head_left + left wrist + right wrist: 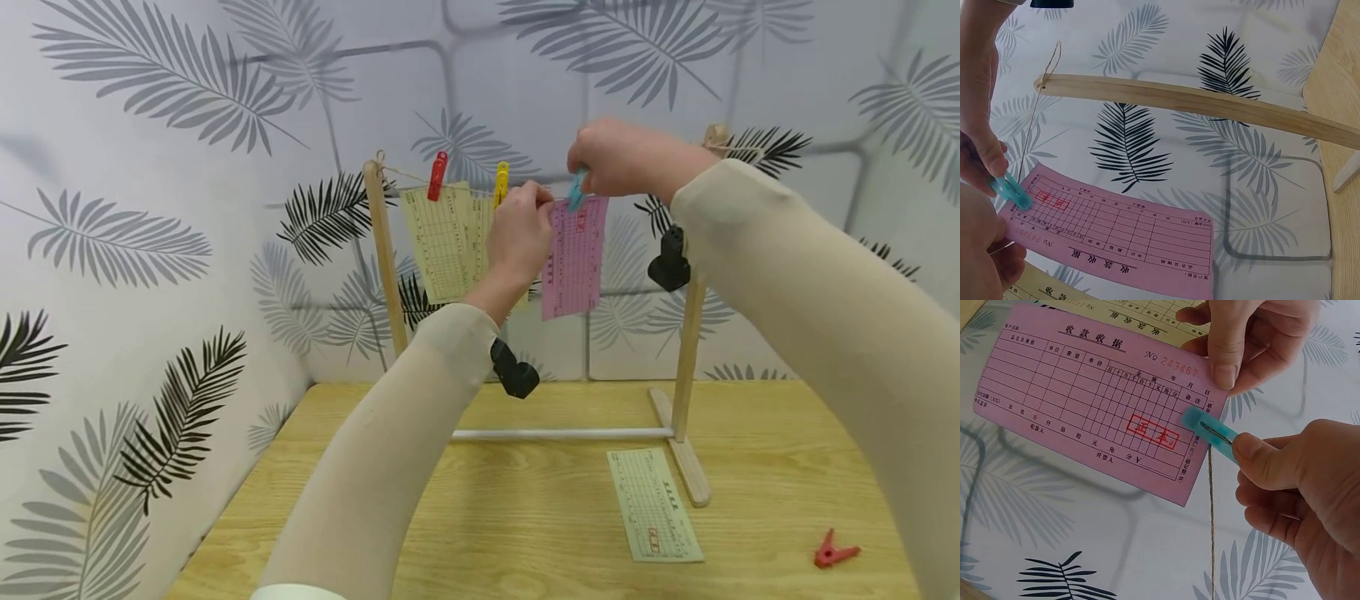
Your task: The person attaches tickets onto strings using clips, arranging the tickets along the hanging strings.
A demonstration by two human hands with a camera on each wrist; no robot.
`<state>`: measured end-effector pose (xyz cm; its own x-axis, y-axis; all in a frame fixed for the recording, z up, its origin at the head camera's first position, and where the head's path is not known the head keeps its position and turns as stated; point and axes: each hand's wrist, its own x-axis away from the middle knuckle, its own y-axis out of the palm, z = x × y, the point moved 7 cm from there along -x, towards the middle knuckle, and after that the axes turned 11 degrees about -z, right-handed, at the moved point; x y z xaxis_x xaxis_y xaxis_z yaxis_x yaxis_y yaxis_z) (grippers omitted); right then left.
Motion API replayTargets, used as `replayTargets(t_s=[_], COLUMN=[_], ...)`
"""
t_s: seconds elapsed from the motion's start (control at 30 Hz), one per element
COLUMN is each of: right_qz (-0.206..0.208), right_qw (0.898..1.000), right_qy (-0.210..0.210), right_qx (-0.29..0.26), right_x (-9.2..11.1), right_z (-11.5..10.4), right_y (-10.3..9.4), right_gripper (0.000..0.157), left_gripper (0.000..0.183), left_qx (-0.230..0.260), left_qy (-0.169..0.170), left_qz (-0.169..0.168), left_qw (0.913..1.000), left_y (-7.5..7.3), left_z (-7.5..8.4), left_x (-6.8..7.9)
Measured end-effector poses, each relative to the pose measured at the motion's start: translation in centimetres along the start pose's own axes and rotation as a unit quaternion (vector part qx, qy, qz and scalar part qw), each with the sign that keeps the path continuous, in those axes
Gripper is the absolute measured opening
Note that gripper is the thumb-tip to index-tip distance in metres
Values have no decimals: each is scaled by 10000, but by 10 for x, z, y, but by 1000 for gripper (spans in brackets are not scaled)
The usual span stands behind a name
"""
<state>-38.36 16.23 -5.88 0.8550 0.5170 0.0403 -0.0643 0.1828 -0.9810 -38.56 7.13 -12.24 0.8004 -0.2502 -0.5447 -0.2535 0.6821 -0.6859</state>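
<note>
A pink receipt slip [573, 262] hangs at a string [1212, 519] stretched between two wooden posts. My left hand [521, 233] pinches the slip's top corner between thumb and fingers, as the right wrist view shows. With thumb and fingers, my right hand [618, 157] grips a light blue clothespin [1213, 432], whose tip lies over the slip's top edge near the red stamp. To the left, yellow slips [438, 242] hang under a red clothespin [437, 176] and a yellow clothespin [501, 182]; my left hand partly covers them.
On the table [525, 517] lies another yellowish slip [654, 505]. A red clothespin [834, 550] rests at the right. The rack's right post [688, 350] stands on a wooden foot [688, 471], and a white bar [562, 433] runs low between the posts.
</note>
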Motion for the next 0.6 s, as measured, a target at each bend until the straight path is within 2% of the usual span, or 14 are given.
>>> replayTargets(t_s=[0.27,0.6], right_qz=[-258,85], right_qw=[9992,9985], right_qy=[222,289], right_qx=[-216,-455], right_x=[3,12], right_z=[-1,0], right_y=[3,1], right_gripper=[38,45], left_gripper=[15,15], left_qx=[36,52], left_qy=[-30,15], left_qz=[-47,85], left_qw=[10000,9999], left_y=[0,-5], left_z=[1,-2], left_x=[2,6])
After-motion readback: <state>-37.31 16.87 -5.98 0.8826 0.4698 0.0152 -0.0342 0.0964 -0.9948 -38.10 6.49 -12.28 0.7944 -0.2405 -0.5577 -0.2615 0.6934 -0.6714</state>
